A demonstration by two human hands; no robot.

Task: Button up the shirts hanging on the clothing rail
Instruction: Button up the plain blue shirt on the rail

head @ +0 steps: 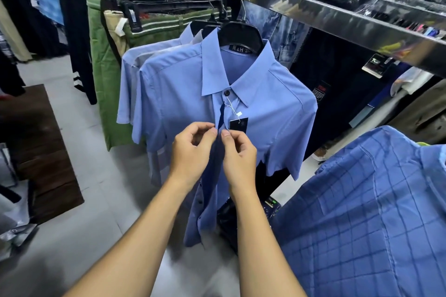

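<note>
A plain blue short-sleeved shirt (270, 94) hangs on a black hanger (241, 34) from the metal clothing rail (337, 17). Its dark collar button (227, 93) is fastened. Below it the front placket gapes a little, and a black price tag (239, 124) dangles on a string. My left hand (190, 152) pinches the left edge of the placket at chest height. My right hand (237, 154) pinches the right edge right beside it, fingertips almost touching. Lower down the shirt front hangs open, with dark buttons (202, 196) showing along the edge.
More light blue shirts (154, 53) hang behind the front one, then green trousers (101, 75) and dark garments along the rail. A blue checked shirt (362, 212) fills the lower right. A brown mat (41, 147) lies on the grey floor at left.
</note>
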